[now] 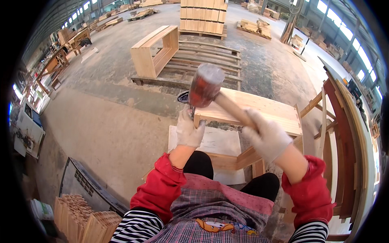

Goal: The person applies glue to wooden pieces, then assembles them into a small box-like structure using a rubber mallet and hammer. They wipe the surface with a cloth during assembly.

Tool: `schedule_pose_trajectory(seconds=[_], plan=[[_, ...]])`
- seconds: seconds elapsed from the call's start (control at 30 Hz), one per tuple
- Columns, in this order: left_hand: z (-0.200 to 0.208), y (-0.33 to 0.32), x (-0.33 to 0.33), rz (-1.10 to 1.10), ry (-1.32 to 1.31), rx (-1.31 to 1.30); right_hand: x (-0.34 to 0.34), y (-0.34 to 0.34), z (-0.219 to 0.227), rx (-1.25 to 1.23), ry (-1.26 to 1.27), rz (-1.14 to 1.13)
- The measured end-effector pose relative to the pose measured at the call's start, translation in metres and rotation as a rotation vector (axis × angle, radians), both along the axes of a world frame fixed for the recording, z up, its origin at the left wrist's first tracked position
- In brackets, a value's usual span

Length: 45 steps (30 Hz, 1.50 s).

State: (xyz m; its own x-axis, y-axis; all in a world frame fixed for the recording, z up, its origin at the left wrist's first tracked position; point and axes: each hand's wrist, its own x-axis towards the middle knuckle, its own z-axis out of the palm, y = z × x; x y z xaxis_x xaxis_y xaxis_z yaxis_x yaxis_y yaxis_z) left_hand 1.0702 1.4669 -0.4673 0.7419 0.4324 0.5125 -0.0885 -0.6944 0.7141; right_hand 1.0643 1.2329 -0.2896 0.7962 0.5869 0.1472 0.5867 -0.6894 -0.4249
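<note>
Our right hand (268,137) has its grip wrapped round the mallet (207,86), head toward ten o'clock. The wooden frame (259,107) lies lengthwise, roughly nine to three; our left hand (189,132) is nearer its nine-o'clock end, its hold unclear to us.

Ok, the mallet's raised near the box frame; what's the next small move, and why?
Probably ease the gloved left hand a little away from the left end of the wooden box frame before any blow: its fingers sit right by that end, and the mallet in the gloved right hand overlaps it in view.
</note>
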Motion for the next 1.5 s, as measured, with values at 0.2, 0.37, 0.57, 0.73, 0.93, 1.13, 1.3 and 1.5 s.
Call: schedule_pose_trajectory(seconds=[0.2,0.37,0.57,0.73,0.93,1.13,1.3,1.5], plan=[[-0.006,0.007,-0.003,0.029,-0.012,0.024,-0.008,-0.004,0.063,0.148,-0.036,-0.014],[-0.002,-0.001,-0.002,0.025,0.015,-0.027,-0.012,0.007,0.012,0.481,-0.061,-0.014],[-0.005,0.002,-0.006,0.009,-0.024,-0.065,0.002,-0.004,0.036,-0.100,-0.101,0.092],[-0.003,0.002,-0.005,0.038,0.048,-0.046,-0.012,0.009,0.053,0.430,-0.085,0.016],[-0.006,-0.002,0.000,0.030,0.031,0.034,0.014,-0.003,0.003,0.028,-0.005,-0.031],[-0.014,0.008,-0.002,0.035,0.029,0.014,0.011,-0.003,0.052,0.199,-0.097,-0.046],[-0.009,-0.001,-0.001,0.008,0.051,-0.045,0.024,0.010,-0.015,0.475,-0.377,0.055],[-0.014,0.007,-0.002,0.072,0.009,0.059,0.024,0.009,0.049,-0.024,-0.073,-0.078]])
